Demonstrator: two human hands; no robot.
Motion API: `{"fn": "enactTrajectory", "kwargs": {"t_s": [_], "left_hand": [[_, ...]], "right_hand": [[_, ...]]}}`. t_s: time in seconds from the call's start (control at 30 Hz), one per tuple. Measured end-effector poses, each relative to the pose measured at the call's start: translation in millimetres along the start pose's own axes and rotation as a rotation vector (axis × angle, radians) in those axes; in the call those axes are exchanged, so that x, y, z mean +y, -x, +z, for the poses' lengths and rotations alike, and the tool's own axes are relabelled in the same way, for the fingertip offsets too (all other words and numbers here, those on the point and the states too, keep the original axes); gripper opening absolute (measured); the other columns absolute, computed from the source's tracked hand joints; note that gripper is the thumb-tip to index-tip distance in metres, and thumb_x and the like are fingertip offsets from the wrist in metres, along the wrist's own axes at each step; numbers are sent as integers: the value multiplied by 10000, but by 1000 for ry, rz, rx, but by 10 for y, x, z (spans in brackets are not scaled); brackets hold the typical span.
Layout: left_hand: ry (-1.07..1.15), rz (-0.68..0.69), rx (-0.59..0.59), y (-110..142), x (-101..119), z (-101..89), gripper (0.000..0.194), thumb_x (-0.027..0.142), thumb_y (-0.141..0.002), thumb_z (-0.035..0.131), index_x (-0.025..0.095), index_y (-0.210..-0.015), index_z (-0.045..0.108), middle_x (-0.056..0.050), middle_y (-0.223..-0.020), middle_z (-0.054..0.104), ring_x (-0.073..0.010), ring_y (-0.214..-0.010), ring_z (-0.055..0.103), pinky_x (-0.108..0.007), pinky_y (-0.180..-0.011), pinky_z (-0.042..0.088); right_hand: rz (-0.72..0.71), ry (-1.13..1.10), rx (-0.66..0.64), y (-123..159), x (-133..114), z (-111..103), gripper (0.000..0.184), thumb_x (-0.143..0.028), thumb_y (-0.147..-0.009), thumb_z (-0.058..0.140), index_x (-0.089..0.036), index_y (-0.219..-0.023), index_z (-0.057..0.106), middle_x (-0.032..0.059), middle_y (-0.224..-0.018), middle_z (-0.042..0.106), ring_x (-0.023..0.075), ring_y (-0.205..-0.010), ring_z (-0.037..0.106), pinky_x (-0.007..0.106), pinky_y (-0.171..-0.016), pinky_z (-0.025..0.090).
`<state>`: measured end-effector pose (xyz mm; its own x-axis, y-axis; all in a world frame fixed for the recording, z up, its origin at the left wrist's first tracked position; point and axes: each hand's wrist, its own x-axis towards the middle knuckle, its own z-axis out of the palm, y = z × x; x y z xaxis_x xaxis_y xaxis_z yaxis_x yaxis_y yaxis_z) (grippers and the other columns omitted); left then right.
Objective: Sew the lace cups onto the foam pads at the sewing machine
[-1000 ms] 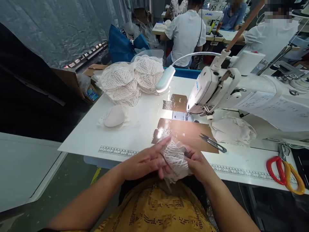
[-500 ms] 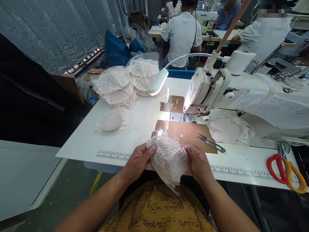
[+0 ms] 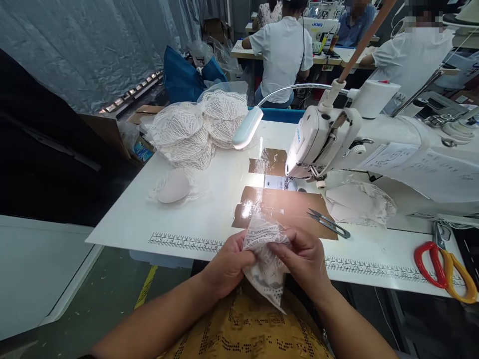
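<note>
A white lace bra cup (image 3: 266, 237) is pinched between my two hands over the table's front edge, its pointed lower end hanging towards my lap. My left hand (image 3: 230, 264) grips its left side, thumb on top. On the other side, my right hand (image 3: 305, 259) holds the lace with thumb and fingers, folding part of it over. Just beyond lies brown tape (image 3: 288, 207) on the table, with thread snips (image 3: 328, 222) resting on it. The sewing machine (image 3: 310, 144) stands behind, its needle area lit.
Stacked lace pieces (image 3: 183, 132) lie at the back left, with a smooth oval pad (image 3: 173, 186) nearer. More cups (image 3: 359, 202) sit under the machine arm. A lamp (image 3: 247, 128) hangs over the table. Scissors (image 3: 445, 264) lie at the right edge. Co-workers sit beyond.
My hands have come closer together and slightly lower. The lace cup, spread out before, is now bunched and partly folded over on the right.
</note>
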<state>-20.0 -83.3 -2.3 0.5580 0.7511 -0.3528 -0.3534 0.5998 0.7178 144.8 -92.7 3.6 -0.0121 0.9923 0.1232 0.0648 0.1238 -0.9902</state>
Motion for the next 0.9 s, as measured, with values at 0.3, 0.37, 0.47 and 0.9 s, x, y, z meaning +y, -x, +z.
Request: {"fn": "enactTrajectory", "kwargs": {"t_s": [0.3, 0.37, 0.47, 0.9], "left_hand": [[-376, 232, 113, 199, 225, -432, 161, 118, -785, 577, 172, -638, 537, 2, -673, 579, -124, -659, 568, -250, -654, 497], [-645, 435, 150, 243, 381, -434, 145, 149, -815, 578, 214, -935, 625, -50, -1090, 621, -191, -1053, 573, -322, -931, 475], [-987, 463, 2, 231, 561, -306, 650, 279, -740, 727, 251, -1331, 459, -95, -1423, 437, -287, -1310, 401, -420, -1102, 344], [-862, 190, -211, 0, 480, -192, 266, 365, -835, 641, 151, -993, 625, -20, -857, 596, -137, -752, 553, -228, -659, 454]], "right_hand": [[151, -207, 68, -1, 43, -269, 147, -356, -763, 732, -230, -783, 659, -6, -743, 682, 141, -661, 605, 255, -605, 510], [147, -116, -61, -17, -30, -256, 137, -337, -768, 732, -220, -795, 667, -4, -745, 681, 138, -659, 613, 243, -598, 504], [102, 16, -274, -24, -113, -170, 103, -312, -811, 692, -213, -821, 666, -10, -759, 677, 126, -657, 611, 224, -587, 482], [-113, 298, -51, -85, -147, -56, 146, -204, -819, 622, -205, -674, 606, 9, -800, 678, 133, -701, 629, 245, -623, 473]]}}
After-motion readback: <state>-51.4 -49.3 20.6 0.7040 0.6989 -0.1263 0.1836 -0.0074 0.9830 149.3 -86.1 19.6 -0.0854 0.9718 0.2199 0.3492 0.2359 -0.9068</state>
